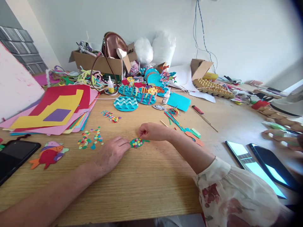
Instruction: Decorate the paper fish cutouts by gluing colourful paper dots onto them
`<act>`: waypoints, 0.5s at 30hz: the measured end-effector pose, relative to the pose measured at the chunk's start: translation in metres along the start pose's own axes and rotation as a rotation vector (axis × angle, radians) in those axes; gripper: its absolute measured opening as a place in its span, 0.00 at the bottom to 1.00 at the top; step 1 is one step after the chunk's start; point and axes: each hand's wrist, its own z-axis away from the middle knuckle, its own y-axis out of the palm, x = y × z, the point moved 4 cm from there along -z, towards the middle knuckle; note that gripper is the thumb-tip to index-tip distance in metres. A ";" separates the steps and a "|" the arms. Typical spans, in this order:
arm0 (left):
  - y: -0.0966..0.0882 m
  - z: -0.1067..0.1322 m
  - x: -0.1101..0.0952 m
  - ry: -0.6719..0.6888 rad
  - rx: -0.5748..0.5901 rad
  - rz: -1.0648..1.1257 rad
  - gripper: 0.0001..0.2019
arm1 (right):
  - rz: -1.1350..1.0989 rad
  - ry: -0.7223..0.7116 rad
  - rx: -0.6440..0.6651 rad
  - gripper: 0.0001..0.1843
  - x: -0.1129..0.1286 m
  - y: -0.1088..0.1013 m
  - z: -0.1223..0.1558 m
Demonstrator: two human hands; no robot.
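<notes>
A green paper fish point(137, 143) covered with coloured dots lies flat on the table between my hands. My left hand point(113, 154) rests on the table with its fingers together, the fingertips pinning the fish's left end. Over the fish's upper right edge, my right hand point(149, 130) is closed in a pinch; whatever may be between the fingertips is too small to make out. Left of my left hand are loose paper dots point(91, 138) in several colours. Further left, a small pile of cut-out paper fish point(49, 154) lies on the table.
Coloured paper sheets point(56, 108) are stacked at left. Behind stand a blue wave base point(125, 103), glue bottles point(166, 96) and decorated fish pieces point(146, 91). A utility knife point(197, 109) and paper strips point(176, 119) lie right. Another person's hand point(276, 137) is beside phones point(253, 167).
</notes>
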 end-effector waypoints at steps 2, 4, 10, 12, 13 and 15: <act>0.000 0.000 0.000 0.001 0.001 0.011 0.14 | 0.005 -0.001 -0.002 0.07 0.000 0.000 -0.001; 0.000 0.000 0.001 -0.004 0.003 0.023 0.14 | 0.008 -0.009 -0.003 0.06 0.000 0.000 -0.001; 0.000 0.002 0.001 -0.007 0.007 0.046 0.12 | 0.030 0.005 0.007 0.07 0.000 0.000 -0.001; 0.001 0.001 0.001 -0.008 0.005 0.041 0.12 | 0.054 0.020 0.010 0.07 0.002 0.000 -0.001; 0.001 0.001 0.001 -0.007 -0.001 0.039 0.12 | 0.069 0.030 0.011 0.08 0.003 0.000 -0.001; 0.001 0.001 0.001 0.000 -0.018 0.029 0.12 | 0.106 0.055 0.016 0.09 0.005 -0.001 0.000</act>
